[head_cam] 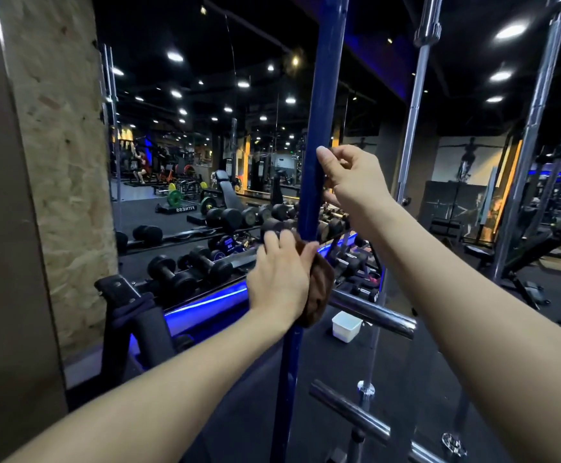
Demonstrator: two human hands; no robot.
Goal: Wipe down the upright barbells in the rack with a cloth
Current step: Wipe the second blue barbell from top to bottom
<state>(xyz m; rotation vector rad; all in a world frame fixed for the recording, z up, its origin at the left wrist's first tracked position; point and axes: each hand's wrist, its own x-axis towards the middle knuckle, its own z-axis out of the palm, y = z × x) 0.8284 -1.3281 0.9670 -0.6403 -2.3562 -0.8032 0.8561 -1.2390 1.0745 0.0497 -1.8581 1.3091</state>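
Note:
A blue upright barbell [322, 105] runs from top to bottom through the middle of the view. My left hand [279, 279] holds a brown cloth [319, 292] wrapped against the bar at mid height. Higher up, my right hand [352, 178] grips the same bar, thumb on its front and fingers curled behind it. Two chrome upright barbells stand to the right, one [412, 121] close by and another [536, 121] further right.
Chrome horizontal pegs [372, 312] of the rack jut out below my hands, with another peg [349, 409] lower down. A white tub [346, 325] sits on the dark floor. A mirror with a dumbbell rack [189, 269] lies behind, a stone pillar [59, 162] at left.

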